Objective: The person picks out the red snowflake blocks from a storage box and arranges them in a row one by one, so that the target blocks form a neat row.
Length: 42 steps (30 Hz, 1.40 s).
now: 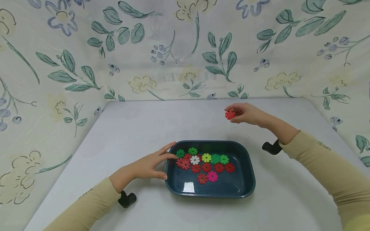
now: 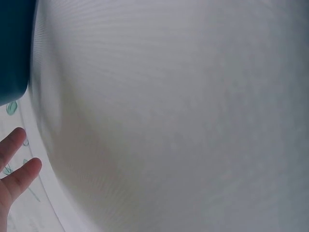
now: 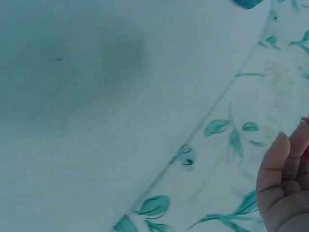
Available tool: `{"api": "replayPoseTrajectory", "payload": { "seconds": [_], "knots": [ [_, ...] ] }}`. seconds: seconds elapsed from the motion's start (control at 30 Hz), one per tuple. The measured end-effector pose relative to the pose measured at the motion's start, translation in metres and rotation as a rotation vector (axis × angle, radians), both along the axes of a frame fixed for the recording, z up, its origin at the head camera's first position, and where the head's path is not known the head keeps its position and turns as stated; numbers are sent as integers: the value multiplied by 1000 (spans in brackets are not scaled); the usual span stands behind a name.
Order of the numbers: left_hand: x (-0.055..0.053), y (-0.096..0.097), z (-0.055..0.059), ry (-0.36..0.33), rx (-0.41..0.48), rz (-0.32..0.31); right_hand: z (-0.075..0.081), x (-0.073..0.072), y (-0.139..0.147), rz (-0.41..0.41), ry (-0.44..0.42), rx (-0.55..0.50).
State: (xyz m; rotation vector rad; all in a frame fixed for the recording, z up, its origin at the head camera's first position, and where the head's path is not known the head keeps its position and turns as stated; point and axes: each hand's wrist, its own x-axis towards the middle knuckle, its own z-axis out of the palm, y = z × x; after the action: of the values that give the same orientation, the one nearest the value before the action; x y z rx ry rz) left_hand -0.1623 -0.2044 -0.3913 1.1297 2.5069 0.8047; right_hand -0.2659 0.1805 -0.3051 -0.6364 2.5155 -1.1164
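A dark blue tray (image 1: 211, 191) holds several flower-shaped plastic discs with notched edges. Most are red, with green ones (image 1: 215, 158), a yellow one (image 1: 206, 157), a white one (image 1: 195, 159) and a pink one (image 1: 212, 176) among them. Against the tray's left rim rests my left hand (image 1: 148, 165), its fingers spread. Its straight fingers also appear beside the tray's wall (image 2: 14, 53) in the left wrist view. Beyond the tray, to the right, my right hand (image 1: 245, 114) pinches a red notched disc (image 1: 230, 114) between thumb and fingers. Only a red sliver shows in the right wrist view.
The white table (image 1: 138, 128) extends all round the tray. Behind it and at both sides hangs a cloth (image 1: 173, 70) printed with leaves and flowers. A black wrist-camera mount sits at each wrist, the left one (image 1: 127, 199) low over the table.
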Motion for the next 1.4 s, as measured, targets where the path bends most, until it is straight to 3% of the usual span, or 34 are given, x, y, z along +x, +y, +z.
{"api": "replayPoseTrajectory", "payload": {
  "seconds": [0.33,0.63,0.9,1.13,1.4],
  "knots": [
    [0,-3,-2,16,-1,-2,-33,-24,12,-99,96,25],
    [1,-1,-1,8,9,-5,-66,-44,20,-162,45,72],
    [1,-1,-1,12,4,0,-76,-45,27,-213,-35,160],
    [2,-1,0,15,13,-2,-81,-47,34,-198,-45,237],
    [1,-1,0,11,9,-7,-85,-46,37,-188,-85,246]
  ]
}}
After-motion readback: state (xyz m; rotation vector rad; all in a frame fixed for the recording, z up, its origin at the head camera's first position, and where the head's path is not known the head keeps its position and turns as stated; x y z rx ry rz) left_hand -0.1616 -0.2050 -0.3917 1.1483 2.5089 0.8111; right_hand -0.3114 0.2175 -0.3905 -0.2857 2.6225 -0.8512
